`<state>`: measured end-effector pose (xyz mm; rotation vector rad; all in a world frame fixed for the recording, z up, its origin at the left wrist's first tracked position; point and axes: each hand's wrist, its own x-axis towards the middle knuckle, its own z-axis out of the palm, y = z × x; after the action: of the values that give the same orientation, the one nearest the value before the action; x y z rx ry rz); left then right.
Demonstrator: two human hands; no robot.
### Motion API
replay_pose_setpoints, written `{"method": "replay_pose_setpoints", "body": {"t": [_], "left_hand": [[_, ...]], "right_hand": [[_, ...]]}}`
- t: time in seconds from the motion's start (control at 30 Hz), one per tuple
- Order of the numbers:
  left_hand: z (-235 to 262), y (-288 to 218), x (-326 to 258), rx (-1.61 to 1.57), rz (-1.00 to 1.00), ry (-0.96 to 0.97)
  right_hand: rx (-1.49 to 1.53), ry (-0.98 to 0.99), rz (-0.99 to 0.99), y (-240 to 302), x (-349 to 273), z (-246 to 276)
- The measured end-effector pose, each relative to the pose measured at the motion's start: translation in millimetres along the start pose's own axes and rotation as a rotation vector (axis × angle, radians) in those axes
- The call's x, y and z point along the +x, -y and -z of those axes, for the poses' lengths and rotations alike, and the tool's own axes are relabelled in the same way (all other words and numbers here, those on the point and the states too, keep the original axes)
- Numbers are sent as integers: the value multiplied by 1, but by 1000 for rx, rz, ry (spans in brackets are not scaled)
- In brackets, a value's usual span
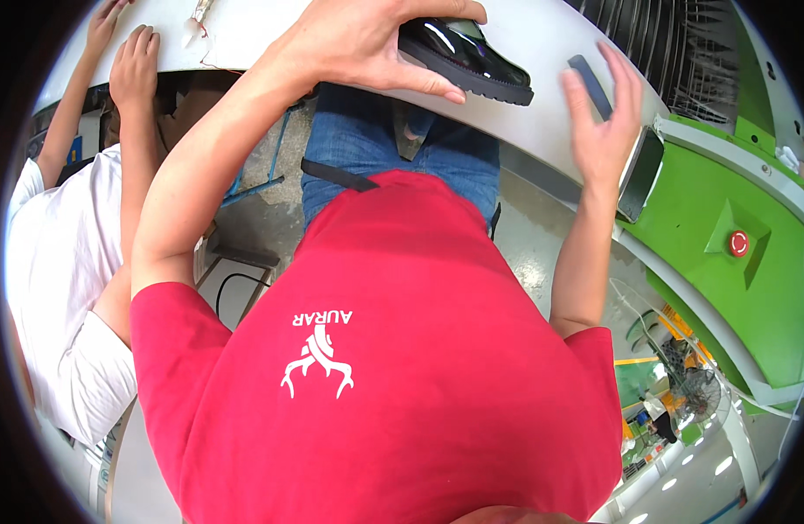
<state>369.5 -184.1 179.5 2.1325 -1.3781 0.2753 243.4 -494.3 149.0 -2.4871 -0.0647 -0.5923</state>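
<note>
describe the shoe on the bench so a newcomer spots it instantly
Start at the curved white workbench across the top of the view, left of the green machine housing. The black shoe lies on it, under the left hand. It is the only glossy item there, with a thick ridged sole.

We log one curved white table [542, 131]: on it a glossy black shoe [467, 57], a dark flat piece [590, 83], and a small scrap [197, 17] at the far-left edge.
</note>
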Motion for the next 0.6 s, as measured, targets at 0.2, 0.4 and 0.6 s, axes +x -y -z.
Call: {"method": "replay_pose_setpoints", "body": {"t": [0.2, 0.4, 0.6], "left_hand": [[-3, 1, -3, 5, -10, -43], [-4, -8, -5, 90, 38, -33], [-8, -12, -8, 111, 65, -46]], "right_hand": [[361, 76, 154, 67, -14, -46], [356, 2, 148, 65, -18, -56], [375, -21, 137, 72, -25, -50]]}}
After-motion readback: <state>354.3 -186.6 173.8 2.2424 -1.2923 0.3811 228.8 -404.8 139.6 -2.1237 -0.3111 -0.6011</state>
